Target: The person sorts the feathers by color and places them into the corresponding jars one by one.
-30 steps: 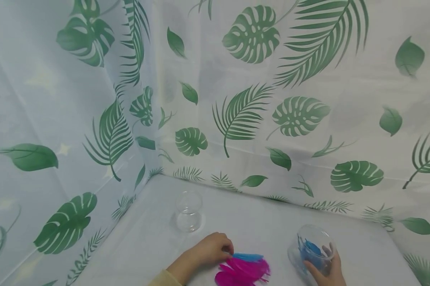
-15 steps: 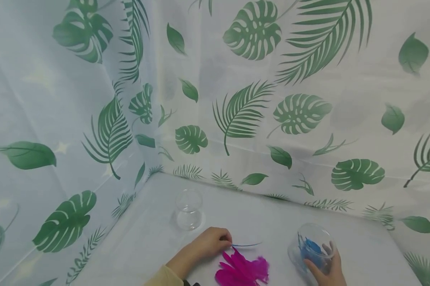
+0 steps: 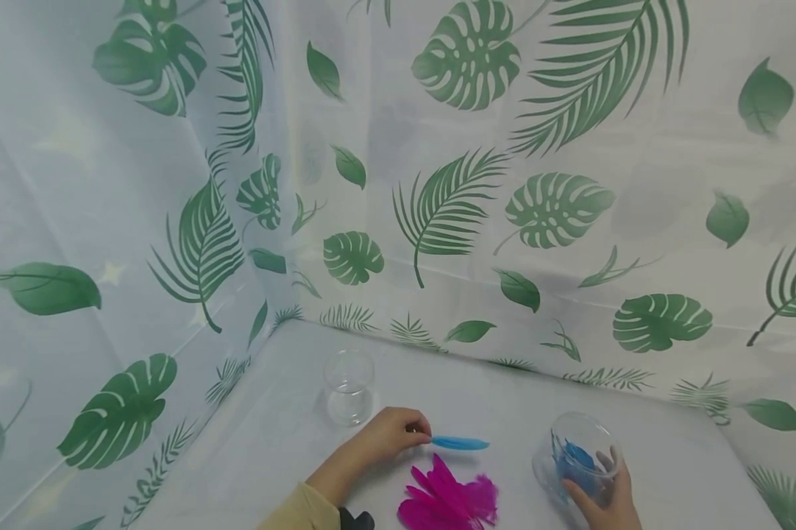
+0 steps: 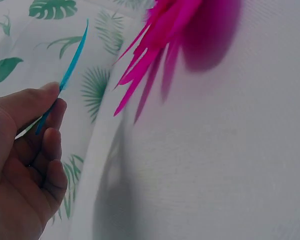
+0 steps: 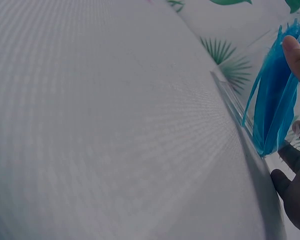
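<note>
My left hand (image 3: pixel 391 433) pinches a blue feather (image 3: pixel 460 443) by one end, its vane pointing right above the table. In the left wrist view, thumb and forefinger hold the feather (image 4: pixel 72 64) near its lower end. Just below, a heap of magenta feathers (image 3: pixel 447 502) lies on the table. At the right, my right hand (image 3: pixel 613 502) grips a clear cup (image 3: pixel 598 429) from its near right side, thumb in front. Several blue feathers (image 5: pixel 275 95) stand inside that cup; the right wrist view shows them behind the thumb.
A second clear vessel (image 3: pixel 349 390), narrow at its middle, stands at the back left. The white table (image 3: pixel 477 405) meets leaf-patterned sheets (image 3: pixel 451 302) at the back and on the left.
My left hand has risen slightly away from the magenta heap, lifting the blue feather off it. The feather turned edge-on midway and now shows its flat side. The right hand and cup stay put.
</note>
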{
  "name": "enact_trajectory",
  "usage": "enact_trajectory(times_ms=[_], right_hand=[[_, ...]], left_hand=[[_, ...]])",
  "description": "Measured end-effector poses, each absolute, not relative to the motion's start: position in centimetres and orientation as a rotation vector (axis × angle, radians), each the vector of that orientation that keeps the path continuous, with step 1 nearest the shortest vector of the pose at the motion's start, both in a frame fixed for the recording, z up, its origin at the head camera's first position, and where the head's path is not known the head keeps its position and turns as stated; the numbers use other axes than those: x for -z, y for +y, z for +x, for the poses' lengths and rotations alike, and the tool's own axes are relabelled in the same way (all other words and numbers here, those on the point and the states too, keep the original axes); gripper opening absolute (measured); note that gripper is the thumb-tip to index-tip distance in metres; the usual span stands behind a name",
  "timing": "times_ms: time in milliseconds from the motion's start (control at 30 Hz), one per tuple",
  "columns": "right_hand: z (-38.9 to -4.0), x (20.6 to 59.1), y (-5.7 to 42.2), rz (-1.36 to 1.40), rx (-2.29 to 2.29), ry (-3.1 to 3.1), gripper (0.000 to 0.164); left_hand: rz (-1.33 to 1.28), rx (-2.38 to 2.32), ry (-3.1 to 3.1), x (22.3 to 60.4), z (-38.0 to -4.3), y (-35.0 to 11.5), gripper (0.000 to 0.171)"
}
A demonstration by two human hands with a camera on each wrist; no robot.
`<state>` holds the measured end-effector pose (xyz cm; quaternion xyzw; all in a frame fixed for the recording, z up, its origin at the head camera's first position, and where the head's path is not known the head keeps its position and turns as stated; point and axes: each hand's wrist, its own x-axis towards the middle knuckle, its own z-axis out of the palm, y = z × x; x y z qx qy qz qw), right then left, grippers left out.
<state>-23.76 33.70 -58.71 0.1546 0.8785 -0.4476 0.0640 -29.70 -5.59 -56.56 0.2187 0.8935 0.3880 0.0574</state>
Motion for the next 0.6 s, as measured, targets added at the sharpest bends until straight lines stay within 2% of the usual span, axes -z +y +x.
enact_trajectory(times_ms=[333, 600], right_hand=[[-23.9, 59.1, 33.8, 0.486, 1.378, 2.656, 0.143], [-23.9, 58.6, 33.7, 0.479, 1.388, 2.635, 0.145]], left_hand=[[0.638, -1.178, 2.705, 55.2, -30.4, -5.3, 0.007], [0.663, -1.169, 2.722, 52.4, -31.1, -4.5, 0.004]])
